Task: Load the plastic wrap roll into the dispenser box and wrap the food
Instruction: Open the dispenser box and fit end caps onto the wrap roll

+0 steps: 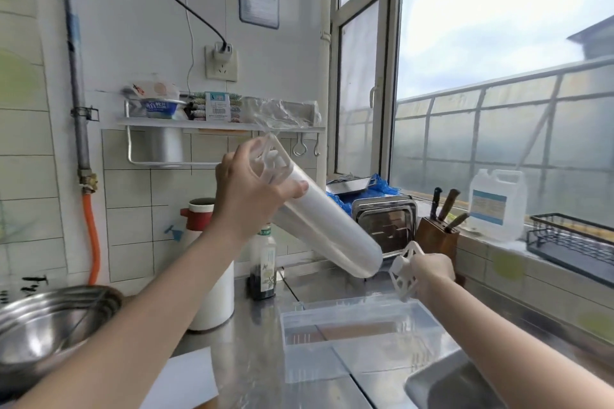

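Observation:
My left hand point(249, 189) grips the upper end of the white plastic wrap roll point(329, 226), which slants down to the right above the counter. A clear plastic end cap point(269, 159) sits in the roll's upper end, with a loose tail of film above it. My right hand point(432, 272) holds a second white end cap point(403, 271) just to the right of the roll's lower end, a small gap between them. The clear dispenser box point(358, 332) lies open on the steel counter below both hands.
A white thermos point(212, 292) and a dark sauce bottle point(264, 262) stand left of the box. A steel bowl point(50, 325) is at the near left, a sink point(445, 385) at the near right. Steel trays point(385, 222), a knife block point(437, 236) and a jug point(496, 206) line the window.

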The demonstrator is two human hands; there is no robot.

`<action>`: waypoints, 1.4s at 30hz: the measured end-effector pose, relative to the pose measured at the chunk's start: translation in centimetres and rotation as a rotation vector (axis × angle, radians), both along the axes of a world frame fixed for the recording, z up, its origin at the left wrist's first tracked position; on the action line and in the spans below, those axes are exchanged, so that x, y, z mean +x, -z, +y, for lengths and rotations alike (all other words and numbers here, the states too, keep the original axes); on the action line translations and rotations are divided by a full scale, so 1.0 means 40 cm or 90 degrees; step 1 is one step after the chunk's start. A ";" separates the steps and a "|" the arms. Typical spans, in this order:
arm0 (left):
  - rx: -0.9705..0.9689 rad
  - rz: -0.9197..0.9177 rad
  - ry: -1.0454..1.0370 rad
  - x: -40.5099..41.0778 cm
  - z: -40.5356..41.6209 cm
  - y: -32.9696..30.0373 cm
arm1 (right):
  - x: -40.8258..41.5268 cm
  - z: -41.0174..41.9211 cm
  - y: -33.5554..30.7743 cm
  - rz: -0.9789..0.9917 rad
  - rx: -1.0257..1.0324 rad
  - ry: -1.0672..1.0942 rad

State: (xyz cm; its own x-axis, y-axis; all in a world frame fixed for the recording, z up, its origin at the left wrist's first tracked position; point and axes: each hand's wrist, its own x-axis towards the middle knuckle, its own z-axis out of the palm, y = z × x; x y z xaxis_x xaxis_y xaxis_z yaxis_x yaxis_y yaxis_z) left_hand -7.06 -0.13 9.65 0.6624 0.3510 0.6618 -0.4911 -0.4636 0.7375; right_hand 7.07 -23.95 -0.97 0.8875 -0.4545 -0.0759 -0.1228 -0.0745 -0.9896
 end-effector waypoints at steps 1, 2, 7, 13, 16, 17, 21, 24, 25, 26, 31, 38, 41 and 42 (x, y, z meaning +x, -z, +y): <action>-0.006 -0.004 0.015 -0.002 -0.011 -0.003 | -0.001 -0.012 0.011 -0.002 -0.001 0.006; -0.010 -0.009 0.029 -0.003 -0.022 -0.005 | -0.006 -0.020 0.019 0.002 0.003 0.009; -0.040 -0.025 0.098 -0.002 -0.065 0.000 | -0.004 -0.061 0.034 0.009 0.079 -0.013; -0.083 -0.022 0.109 0.027 -0.092 0.030 | -0.012 -0.095 0.034 0.022 0.233 -0.064; -0.129 -0.013 0.124 0.045 -0.093 0.052 | -0.020 -0.108 0.046 0.021 0.291 -0.070; -0.145 -0.010 0.129 0.052 -0.092 0.061 | -0.021 -0.111 0.050 0.018 0.305 -0.076; -0.187 -0.004 0.131 0.080 -0.088 0.098 | -0.023 -0.107 0.053 0.018 0.325 -0.103; -0.201 0.014 0.118 0.102 -0.091 0.139 | -0.017 -0.097 0.056 0.035 0.327 -0.068; -0.207 0.016 0.117 0.108 -0.092 0.153 | -0.014 -0.096 0.061 0.037 0.334 -0.048; -0.215 0.017 0.118 0.117 -0.093 0.168 | -0.010 -0.097 0.066 0.040 0.342 -0.038; -0.235 0.042 0.137 0.161 -0.092 0.226 | 0.008 -0.109 0.107 0.064 0.366 -0.029; -0.310 0.113 0.108 0.232 -0.081 0.316 | 0.063 -0.153 0.145 0.031 0.256 -0.070; -0.325 0.178 0.095 0.271 -0.078 0.370 | 0.094 -0.171 0.170 0.056 0.228 -0.051; -0.318 0.192 0.099 0.278 -0.072 0.390 | 0.101 -0.176 0.175 0.066 0.231 -0.035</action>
